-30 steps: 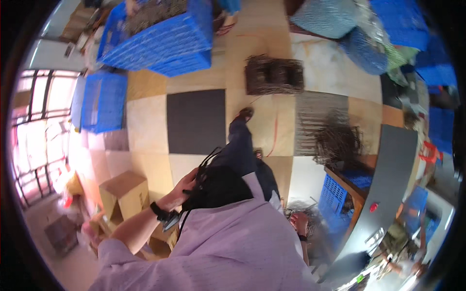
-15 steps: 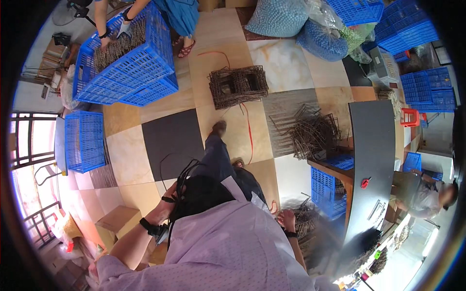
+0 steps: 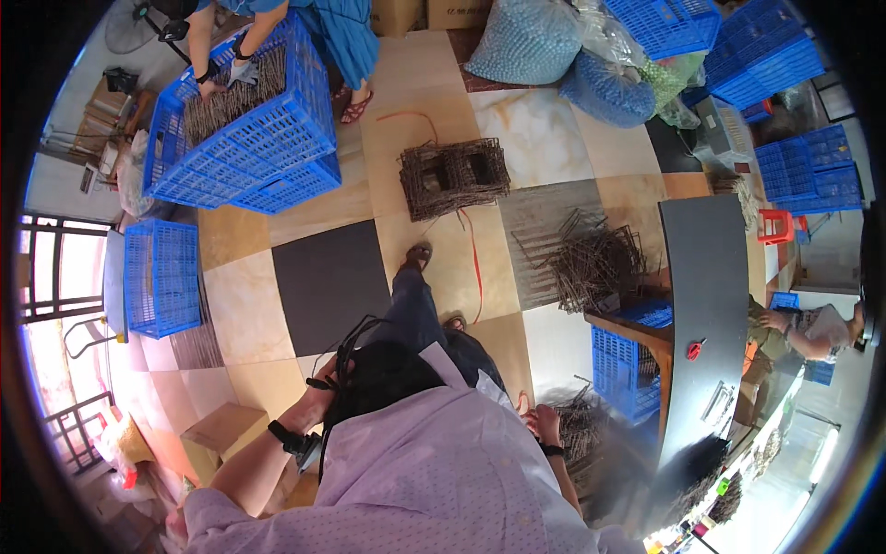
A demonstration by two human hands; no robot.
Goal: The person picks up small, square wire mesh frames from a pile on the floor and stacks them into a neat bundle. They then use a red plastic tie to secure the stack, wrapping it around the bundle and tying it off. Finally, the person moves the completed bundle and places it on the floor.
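The left hand [image 3: 318,399] is raised at the end of a bent forearm and pressed against a bundle of thin black cables [image 3: 343,355] looping up beside the dark-haired head; whether the fingers are closed on them cannot be told. The right hand [image 3: 544,425] is lowered, fingers loosely curled, touching a heap of dark twigs [image 3: 583,427] beside a blue crate [image 3: 626,365]. Compared with half a second earlier, the floor is seen shifted and both hands are kept near the same spots. The cables' long axis runs up and slightly right, away from the wrist.
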